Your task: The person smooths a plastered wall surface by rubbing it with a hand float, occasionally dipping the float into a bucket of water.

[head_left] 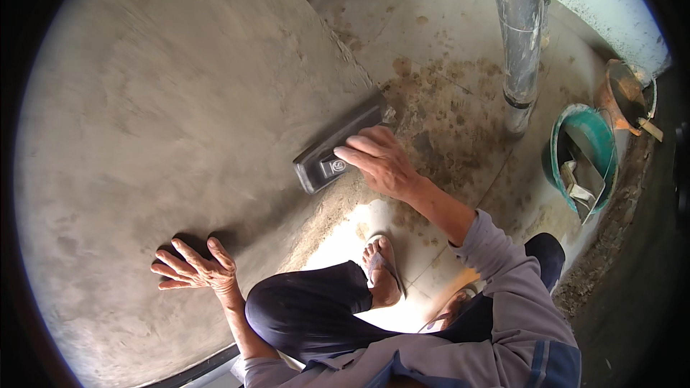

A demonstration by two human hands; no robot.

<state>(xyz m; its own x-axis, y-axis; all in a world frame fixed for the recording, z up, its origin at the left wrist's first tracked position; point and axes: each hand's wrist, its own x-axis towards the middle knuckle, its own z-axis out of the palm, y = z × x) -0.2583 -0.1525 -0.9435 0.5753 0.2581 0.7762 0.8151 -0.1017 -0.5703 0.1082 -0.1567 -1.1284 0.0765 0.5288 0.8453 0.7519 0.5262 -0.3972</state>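
Note:
A dark plastering float lies against the grey plastered wall near its right edge. My right hand is closed round the float's handle, the fingers curled over it. Lower on the same wall rests my left hand, fingers spread and palm toward the plaster, holding nothing. The wall's surface looks smooth and damp, with faint sweeping marks.
A grey pipe stands upright beyond the float. At the right are a green bucket with tools inside and an orange bucket. Wet brown splatter marks the tiled floor. My sandalled foot is below the wall's edge.

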